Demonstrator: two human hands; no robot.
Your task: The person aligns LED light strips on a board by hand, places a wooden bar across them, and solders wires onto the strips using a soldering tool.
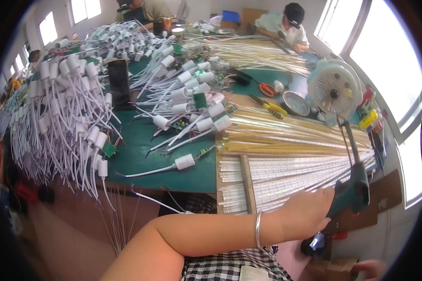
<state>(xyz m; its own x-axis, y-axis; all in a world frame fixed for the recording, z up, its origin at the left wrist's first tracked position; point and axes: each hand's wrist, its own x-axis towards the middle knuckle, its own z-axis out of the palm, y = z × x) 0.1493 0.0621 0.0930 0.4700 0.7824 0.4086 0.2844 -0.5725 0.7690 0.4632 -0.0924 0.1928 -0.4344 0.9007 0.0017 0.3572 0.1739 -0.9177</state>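
Clearly, left fingers [327,196] grip a green tool [356,189]; I cannot tell the right hand's [370,269] state or the round tin's [296,104] contents.

A green table [194,180] bears piled white cylinders [61,105].

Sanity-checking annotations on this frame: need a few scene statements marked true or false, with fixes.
1. The left hand holds a dark green tool. True.
2. The bracelet is black. False: the bracelet is silver-coloured.
3. A wooden bar lies across the white strips. True.
4. The fan stands at the picture's left edge. False: the fan is on the right, near a window.
5. The pliers have yellow handles. True.
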